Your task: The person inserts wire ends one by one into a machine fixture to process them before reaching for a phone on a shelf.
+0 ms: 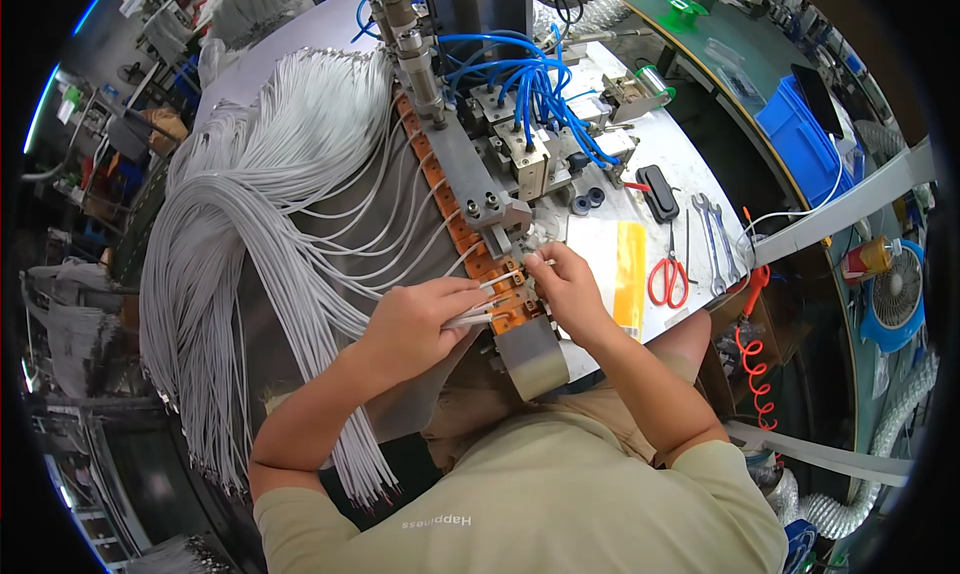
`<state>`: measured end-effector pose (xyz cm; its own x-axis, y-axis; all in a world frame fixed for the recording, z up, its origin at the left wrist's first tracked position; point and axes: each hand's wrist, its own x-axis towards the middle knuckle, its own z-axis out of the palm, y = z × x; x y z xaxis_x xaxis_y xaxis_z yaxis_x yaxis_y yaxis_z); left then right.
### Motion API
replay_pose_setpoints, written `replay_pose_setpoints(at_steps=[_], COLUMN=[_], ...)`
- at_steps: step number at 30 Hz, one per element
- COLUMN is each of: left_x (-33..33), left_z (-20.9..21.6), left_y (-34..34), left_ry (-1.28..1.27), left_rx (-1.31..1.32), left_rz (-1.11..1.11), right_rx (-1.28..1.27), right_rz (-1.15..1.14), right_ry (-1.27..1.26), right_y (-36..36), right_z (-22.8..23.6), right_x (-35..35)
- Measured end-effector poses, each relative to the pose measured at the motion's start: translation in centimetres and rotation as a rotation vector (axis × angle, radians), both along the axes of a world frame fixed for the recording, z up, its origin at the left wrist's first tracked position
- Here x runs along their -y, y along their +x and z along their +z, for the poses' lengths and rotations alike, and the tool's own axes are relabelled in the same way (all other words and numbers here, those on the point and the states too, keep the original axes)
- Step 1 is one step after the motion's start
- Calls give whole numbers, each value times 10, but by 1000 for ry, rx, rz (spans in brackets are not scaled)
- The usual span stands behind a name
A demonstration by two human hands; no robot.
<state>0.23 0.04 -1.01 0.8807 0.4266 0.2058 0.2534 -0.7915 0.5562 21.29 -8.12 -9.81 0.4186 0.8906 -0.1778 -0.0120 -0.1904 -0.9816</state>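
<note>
1. The left hand point(425, 319) is curled nearly closed, thumb and fingers around a few white cables point(472, 321). The right hand point(572, 286) is bent in over the orange strip point(462, 232), fingers curled; from here I can't tell whether they are pinched on anything.
2. There's little room between the hands: the strip's near end fits there, with a metal end plate point(532, 358) just this side. A grey machine bar point(455, 159) crowds the far side. The right has more space, over the white worktop point(657, 242).
3. The held cables lie roughly crosswise, their ends pointing right, at the strip. The strip itself runs lengthwise, away and leftward.
4. Those cables look smooth, slim and pale; the strip is notched, with small fittings along it.
5. Leftward, a great cable bundle point(235, 214) spreads out.
6. Rightward lie a yellow sheet point(630, 284), red-handled scissors point(671, 259) and two wrenches point(711, 242).
</note>
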Motion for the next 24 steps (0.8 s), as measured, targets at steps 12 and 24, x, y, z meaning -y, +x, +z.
replay_pose_setpoints(at_steps=[12,24], left_x=[-9,-7], left_z=[8,2], left_y=[0,-2], left_ry=[-745,-336], left_rx=[-60,41], left_rz=[78,50], right_rx=[784,576], right_rz=[84,135], right_ry=[559,418], right_y=[-39,-42], right_z=[44,50], right_x=[29,30])
